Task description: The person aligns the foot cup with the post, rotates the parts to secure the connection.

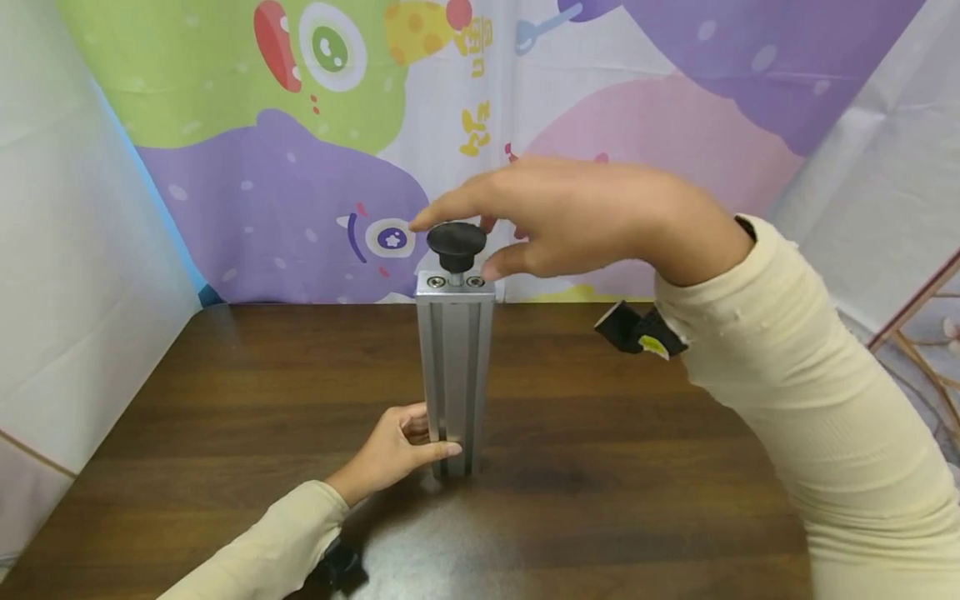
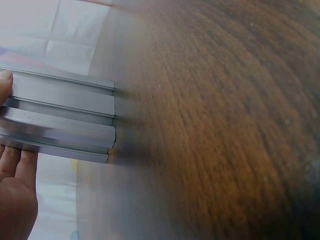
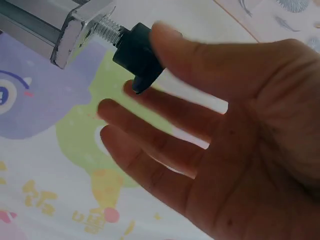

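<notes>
A silver aluminium profile (image 1: 456,358) stands upright on the table. Its grooved lower end shows in the left wrist view, where the left hand (image 2: 19,195) holds it. From the head view, the left hand (image 1: 393,446) grips the profile low down, thumb across the front face. Out of the top plate rises a black levelling foot (image 1: 456,242) on a threaded stud (image 3: 108,30). Around this foot the right hand (image 1: 577,217) is spread loosely. In the right wrist view its thumb overlaps the foot's edge, and the other fingers (image 3: 145,150) extend past it, slightly bent.
Beneath everything is a dark brown wooden table (image 1: 247,400). A cartoon-printed cloth (image 1: 315,183) hangs behind its far edge, with white cloth at the sides. Each sleeve carries a black wrist mount (image 1: 637,329). A thin metal frame (image 1: 922,308) stands at far right.
</notes>
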The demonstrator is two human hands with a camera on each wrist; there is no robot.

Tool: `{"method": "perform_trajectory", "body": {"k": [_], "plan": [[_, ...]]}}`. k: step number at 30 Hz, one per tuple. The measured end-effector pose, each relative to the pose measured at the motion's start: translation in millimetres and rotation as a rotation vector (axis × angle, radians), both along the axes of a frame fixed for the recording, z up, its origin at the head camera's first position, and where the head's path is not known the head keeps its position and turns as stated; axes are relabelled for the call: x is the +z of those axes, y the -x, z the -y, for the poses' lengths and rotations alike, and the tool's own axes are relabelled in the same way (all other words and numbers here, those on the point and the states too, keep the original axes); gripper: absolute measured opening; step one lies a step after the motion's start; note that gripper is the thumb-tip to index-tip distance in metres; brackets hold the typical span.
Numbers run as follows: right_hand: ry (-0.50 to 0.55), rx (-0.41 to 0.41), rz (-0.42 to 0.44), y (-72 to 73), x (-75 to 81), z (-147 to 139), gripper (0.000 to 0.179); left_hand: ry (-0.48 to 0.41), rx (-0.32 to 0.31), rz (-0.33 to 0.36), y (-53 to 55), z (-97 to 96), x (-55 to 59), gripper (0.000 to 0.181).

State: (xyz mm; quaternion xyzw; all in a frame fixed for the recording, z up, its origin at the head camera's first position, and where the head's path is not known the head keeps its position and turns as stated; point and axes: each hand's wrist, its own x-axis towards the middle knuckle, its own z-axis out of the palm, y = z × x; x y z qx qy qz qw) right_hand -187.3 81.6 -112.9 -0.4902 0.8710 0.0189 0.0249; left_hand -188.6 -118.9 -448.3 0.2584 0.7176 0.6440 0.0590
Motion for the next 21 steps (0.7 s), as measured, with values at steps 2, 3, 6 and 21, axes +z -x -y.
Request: {"method": "perform_trajectory", "body": {"k": [2,3,6,21], "plan": [[0.008,0.060,0.010,2.6,-0.4,-2.1,0.056,0.001,0.000,0.002,0.1,0.0,0.3,0.040],[0.016,0.083,0.007,3.7,-1.0,-2.4,0.057,0.001,-0.001,0.002,0.2,-0.1,0.1,0.041],[0.037,0.125,-0.011,5.2,-2.4,-0.7,0.055,0.000,-0.003,0.007,0.6,-0.3,-0.7,0.042],[0.100,-0.424,-0.441,-15.4,-12.3,35.1,0.069,-0.005,0.000,0.007,-0.2,1.2,-1.3,0.041]]}}
